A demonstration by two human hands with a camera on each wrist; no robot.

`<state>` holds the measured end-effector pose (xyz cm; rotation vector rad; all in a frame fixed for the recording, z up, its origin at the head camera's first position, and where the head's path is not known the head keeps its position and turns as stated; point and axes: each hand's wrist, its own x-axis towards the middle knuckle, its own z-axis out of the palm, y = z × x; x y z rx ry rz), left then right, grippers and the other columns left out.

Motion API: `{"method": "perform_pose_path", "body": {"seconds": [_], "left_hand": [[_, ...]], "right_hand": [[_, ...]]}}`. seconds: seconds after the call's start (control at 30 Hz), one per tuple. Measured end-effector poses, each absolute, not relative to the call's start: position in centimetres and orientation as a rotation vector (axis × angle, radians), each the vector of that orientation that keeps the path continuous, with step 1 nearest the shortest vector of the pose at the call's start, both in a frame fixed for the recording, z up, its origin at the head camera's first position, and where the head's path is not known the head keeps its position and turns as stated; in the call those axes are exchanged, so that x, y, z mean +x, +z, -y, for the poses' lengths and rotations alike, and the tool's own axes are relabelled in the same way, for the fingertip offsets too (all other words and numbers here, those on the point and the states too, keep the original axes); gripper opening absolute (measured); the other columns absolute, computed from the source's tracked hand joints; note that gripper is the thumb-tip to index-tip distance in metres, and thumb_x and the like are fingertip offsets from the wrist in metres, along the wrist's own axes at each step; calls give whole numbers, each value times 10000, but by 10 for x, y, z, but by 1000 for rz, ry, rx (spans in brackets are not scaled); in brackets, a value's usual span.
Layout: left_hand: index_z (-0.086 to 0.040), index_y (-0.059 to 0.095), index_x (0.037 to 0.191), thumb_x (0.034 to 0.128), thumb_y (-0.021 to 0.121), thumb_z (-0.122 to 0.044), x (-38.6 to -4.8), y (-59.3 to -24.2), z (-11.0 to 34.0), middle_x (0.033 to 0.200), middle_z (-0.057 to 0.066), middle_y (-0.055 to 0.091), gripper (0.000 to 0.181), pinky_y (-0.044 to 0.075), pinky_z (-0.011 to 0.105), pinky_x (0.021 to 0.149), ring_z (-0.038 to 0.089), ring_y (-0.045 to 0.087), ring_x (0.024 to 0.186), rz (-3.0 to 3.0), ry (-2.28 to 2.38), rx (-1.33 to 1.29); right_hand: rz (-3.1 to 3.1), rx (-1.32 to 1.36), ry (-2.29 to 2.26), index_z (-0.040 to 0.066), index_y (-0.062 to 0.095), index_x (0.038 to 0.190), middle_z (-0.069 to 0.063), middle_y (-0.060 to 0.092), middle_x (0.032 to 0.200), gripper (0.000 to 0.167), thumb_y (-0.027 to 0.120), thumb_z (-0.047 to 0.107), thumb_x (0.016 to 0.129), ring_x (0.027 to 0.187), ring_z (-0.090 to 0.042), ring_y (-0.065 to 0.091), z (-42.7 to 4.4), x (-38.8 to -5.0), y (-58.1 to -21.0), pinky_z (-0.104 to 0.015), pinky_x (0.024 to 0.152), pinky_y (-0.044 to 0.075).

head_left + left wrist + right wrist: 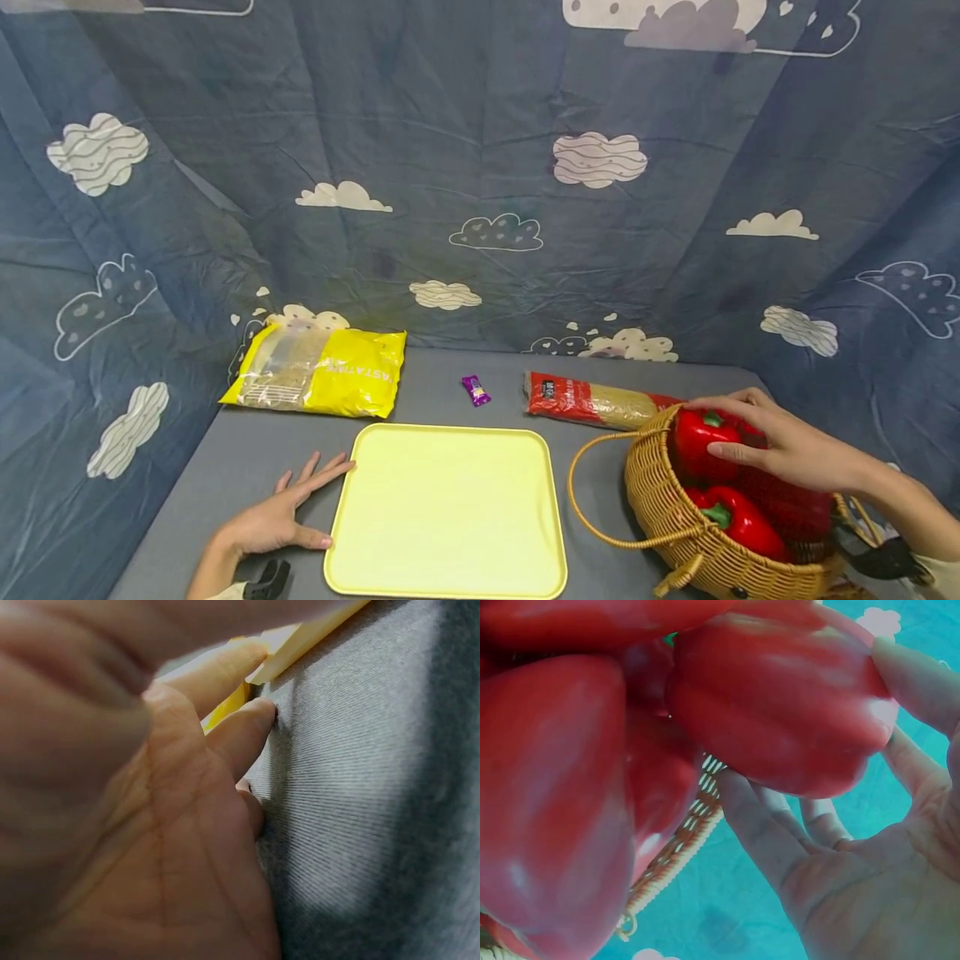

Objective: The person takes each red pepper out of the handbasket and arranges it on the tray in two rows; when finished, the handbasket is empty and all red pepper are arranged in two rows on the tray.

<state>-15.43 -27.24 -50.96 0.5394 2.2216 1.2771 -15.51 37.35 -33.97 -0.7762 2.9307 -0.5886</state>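
Note:
My left hand (266, 521) lies spread at the left side of the pale yellow tray (446, 512), thumb and index fingertip against its rim. The left wrist view shows the same fingers (244, 739) on the grey cloth by the tray edge. My right hand (795, 446) reaches over the wicker basket (660, 492) and grips a red bell pepper (697, 446), which also fills the top of the right wrist view (780, 697). Thumb and fingers stand on opposite sides of it. Another red pepper (750, 525) with a green stem lies lower in the basket.
Behind the tray lie a yellow pasta bag (360, 375), a small purple-wrapped candy (476, 390) and a red pack of noodles (592, 402). The basket's loop handle (581, 508) sticks out toward the tray. A blue cloud-patterned curtain (480, 167) closes off the back.

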Motion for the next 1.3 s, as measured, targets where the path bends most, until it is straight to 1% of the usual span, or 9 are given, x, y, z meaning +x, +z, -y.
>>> {"method": "perform_pose_path", "body": {"seconds": [0.2,0.43,0.6,0.77,0.97,1.1,1.2,1.3], "left_hand": [[-219,278,1602,818,821,-258,-154,-509,273,1683,174,55,955,-245,768,1029,521,-231,1466,-2223,1280,551],[-257,278,1600,817,820,-267,-155,-511,273,1688,151,57,952,-244,761,1037,506,-228,1473,-2227,1268,538],[-266,284,1597,813,822,-280,-154,-511,273,1690,141,61,951,-242,755,1046,504,-220,1477,-2236,1252,539],[-265,280,1599,803,831,-295,-154,-510,272,1690,138,60,969,-239,742,1062,492,-218,1485,-2242,1244,513],[-260,281,1600,800,833,-315,-152,-510,273,1689,136,56,974,-250,724,1070,484,-228,1483,-2242,1245,512],[-254,265,1605,801,830,-323,-152,-509,274,1690,129,51,985,-249,726,1067,490,-230,1479,-2258,1238,528],[-244,261,1606,796,834,-322,-154,-510,274,1691,124,49,996,-246,724,1072,486,-231,1480,-2266,1234,527],[-247,261,1607,789,842,-326,-154,-510,272,1692,121,53,1006,-233,723,1084,473,-218,1491,-2276,1213,514]], "right_hand": [[-2950,-706,-624,244,519,1453,24,496,1247,540,703,215,946,1023,75,356,-363,-149,-330,-238,700,464],[-3047,-705,-561,266,531,1442,5,456,1223,555,730,225,926,1025,91,324,-341,-140,-320,-260,671,438],[-3061,-691,-573,289,521,1451,-11,461,1268,574,737,236,922,1067,89,318,-334,-140,-315,-300,708,467],[-3054,-717,-636,285,521,1457,7,454,1296,599,752,213,909,1094,88,321,-326,-141,-312,-251,723,473],[-3066,-768,-666,300,513,1463,27,443,1313,629,768,209,895,1123,78,312,-313,-139,-308,-276,744,470],[-3057,-772,-703,304,502,1468,10,433,1314,628,759,206,903,1136,11,341,-304,-135,-307,-286,748,503],[-3053,-757,-711,294,497,1470,-31,428,1320,620,753,226,910,1148,-103,392,-297,-133,-307,-296,730,526],[-3029,-743,-724,285,490,1475,-69,425,1325,620,750,249,913,1123,-207,438,-290,-131,-309,-293,692,522]]}}
